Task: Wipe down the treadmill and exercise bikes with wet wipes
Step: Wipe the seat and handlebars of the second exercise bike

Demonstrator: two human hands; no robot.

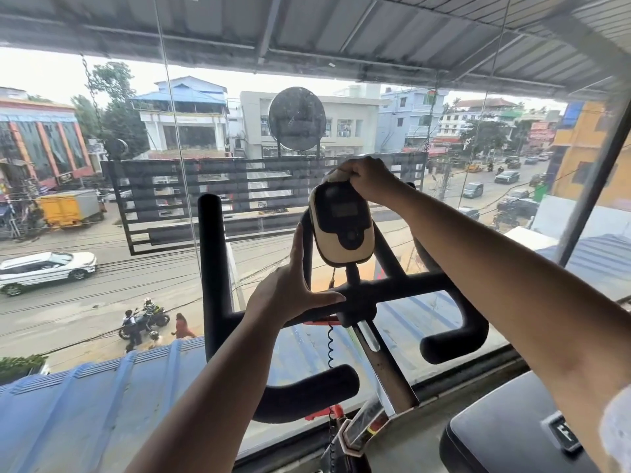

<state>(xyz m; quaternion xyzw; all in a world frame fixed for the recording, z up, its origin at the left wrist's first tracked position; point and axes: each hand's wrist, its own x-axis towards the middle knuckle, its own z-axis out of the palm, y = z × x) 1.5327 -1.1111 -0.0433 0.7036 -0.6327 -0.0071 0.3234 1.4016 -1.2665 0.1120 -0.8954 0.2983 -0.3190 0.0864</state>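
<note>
**Exercise bike handlebar** (211,268): black and padded, in the centre of the view. The left upright grip shows whole. The far right grip is mostly hidden behind the right forearm. Two curled near grips are in view, and the bike's frame below is cut off at the bottom edge.

**Display console** (341,230): cream and black, on a short stalk above the crossbar. The screen is dark and nothing on it is legible.

**Wet wipe** (336,176): a pale wad on the console's top edge. It is largely covered, with only a small fold showing left of the knuckles.

**Right hand** (370,180): on top of the console, fingers curled and clamped on the wipe. The fingertips are out of sight on the far side.

**Left hand** (290,291): fingers straight and together, pointing up beside the console's left edge. The thumb is spread flat along the crossbar and the hand holds nothing. Whether the fingertips touch the console cannot be told.

**Coiled cable** (330,349): black, hanging from a red clip (321,322) under the crossbar. Its lower end is lost in blur near the bottom edge.

**Chrome stem** (370,336): slants down and to the right from the crossbar, its lower part dull and scuffed.

**Black padded surface** (512,435): near right and cut off by the frame. Its label shows only part of a letter, and what machine it belongs to is unclear.

**Window pane** (102,302): directly beyond the handlebar. Through it are a dark slatted grille (205,186), a white car (47,268) far left, and a motorbike (146,322) with small, indistinct figures.
</note>
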